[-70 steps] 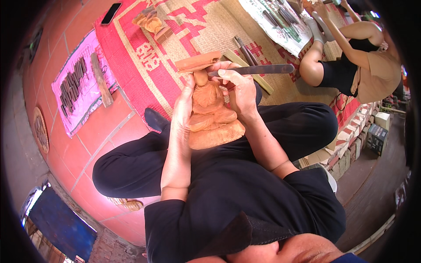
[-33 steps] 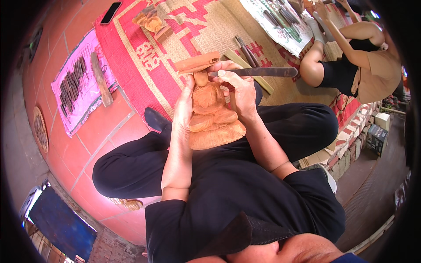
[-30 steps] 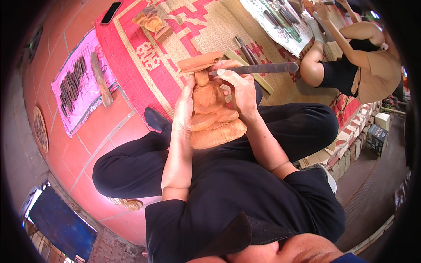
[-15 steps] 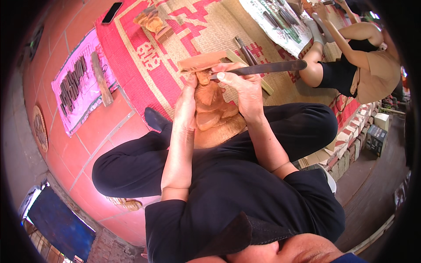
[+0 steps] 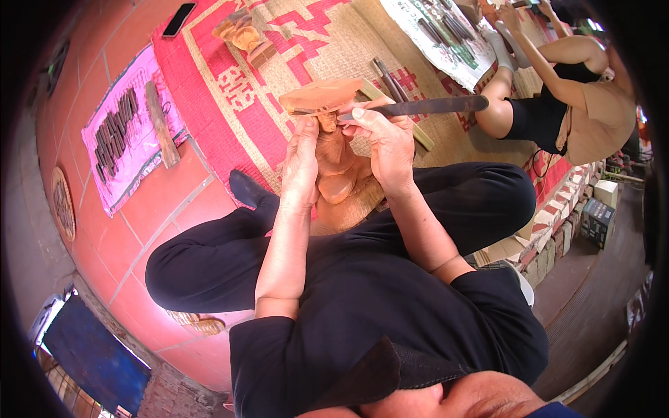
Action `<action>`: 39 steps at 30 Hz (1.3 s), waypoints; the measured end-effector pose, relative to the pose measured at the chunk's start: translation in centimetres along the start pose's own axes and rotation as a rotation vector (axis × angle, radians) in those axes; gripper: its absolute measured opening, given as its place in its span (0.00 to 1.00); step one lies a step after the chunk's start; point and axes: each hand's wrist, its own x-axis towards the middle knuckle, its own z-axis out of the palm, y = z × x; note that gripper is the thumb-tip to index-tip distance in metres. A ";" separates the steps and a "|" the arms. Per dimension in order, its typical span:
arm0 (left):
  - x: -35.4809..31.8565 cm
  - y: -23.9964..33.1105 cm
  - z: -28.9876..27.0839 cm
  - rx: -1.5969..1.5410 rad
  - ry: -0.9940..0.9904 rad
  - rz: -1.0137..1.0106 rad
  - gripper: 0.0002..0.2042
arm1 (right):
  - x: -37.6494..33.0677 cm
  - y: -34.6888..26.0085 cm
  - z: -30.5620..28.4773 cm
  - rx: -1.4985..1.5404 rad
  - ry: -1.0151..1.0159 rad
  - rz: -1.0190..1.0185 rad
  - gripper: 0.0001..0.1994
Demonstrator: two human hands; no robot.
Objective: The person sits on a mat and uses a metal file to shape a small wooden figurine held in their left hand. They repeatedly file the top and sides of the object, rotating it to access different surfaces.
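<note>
A carved wooden figure (image 5: 339, 187) with a broad flat top leans between my crossed legs, its wide rounded base near my lap. The fingers of my left hand (image 5: 300, 161) are closed on its left side, the thumb just under the flat top. My right hand (image 5: 392, 150) grips a long dark carving chisel (image 5: 440, 106), whose shank points off to the right. The chisel's tip meets the narrow neck of the figure below the flat top; the exact cutting edge is too small to make out.
Another wooden carving (image 5: 242, 36) lies on the red and straw mat (image 5: 237, 129). Several dark tools (image 5: 117, 129) rest on a pink cloth beside a wooden stick (image 5: 161, 125). A phone (image 5: 179, 19) lies far left. At right sits another person (image 5: 557, 97) near a white cloth of tools (image 5: 481, 66).
The figure has turned and tilted slightly, showing more of the flat top's underside. My left hand has shifted a little to the right, and my right hand slightly to the left, with the chisel.
</note>
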 end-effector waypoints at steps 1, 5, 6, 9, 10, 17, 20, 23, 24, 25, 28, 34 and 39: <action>0.0 0.0 -0.1 -0.043 -0.028 -0.018 0.19 | 0.0 -0.2 0.1 0.006 -0.002 0.011 0.02; -0.1 0.3 0.3 -0.018 0.008 0.006 0.20 | -0.1 0.3 0.0 -0.204 -0.113 -0.144 0.04; -0.1 0.3 0.1 -0.004 0.007 0.004 0.20 | -0.1 0.4 0.2 -0.206 -0.092 -0.136 0.03; 0.4 -0.4 -0.8 0.001 -0.028 -0.010 0.21 | 0.0 0.4 0.3 -0.149 -0.043 -0.082 0.03; 0.6 -0.6 -1.0 -0.004 -0.044 -0.015 0.21 | 0.1 0.4 -0.1 -0.088 -0.036 -0.044 0.03; 0.6 -0.4 -1.0 -0.077 -0.054 -0.080 0.21 | 0.1 0.4 0.0 -0.166 -0.065 -0.068 0.01; 0.7 -0.6 -1.1 -0.029 -0.044 -0.049 0.22 | 0.1 0.6 0.2 -0.156 -0.044 -0.090 0.01; 1.2 -1.3 -1.7 -0.043 -0.062 -0.045 0.23 | 0.1 0.2 0.5 -0.033 -0.003 -0.053 0.02; 1.2 -1.1 -1.8 -0.057 -0.078 -0.054 0.23 | 0.1 0.1 0.5 0.012 0.004 -0.030 0.02; 1.1 -0.9 -1.8 -0.070 -0.094 -0.062 0.22 | 0.1 0.2 0.3 -0.065 -0.025 -0.059 0.01; 0.5 -0.3 -0.8 -0.084 -0.003 -0.089 0.22 | 0.1 0.6 -0.2 -0.221 -0.092 -0.113 0.02; 1.0 -0.8 -1.7 -0.089 -0.052 -0.116 0.23 | 0.1 0.2 0.9 -0.034 0.032 -0.051 0.02; 0.7 -0.4 -0.9 -0.084 -0.044 -0.053 0.23 | 0.0 0.3 0.2 -0.201 -0.074 -0.075 0.02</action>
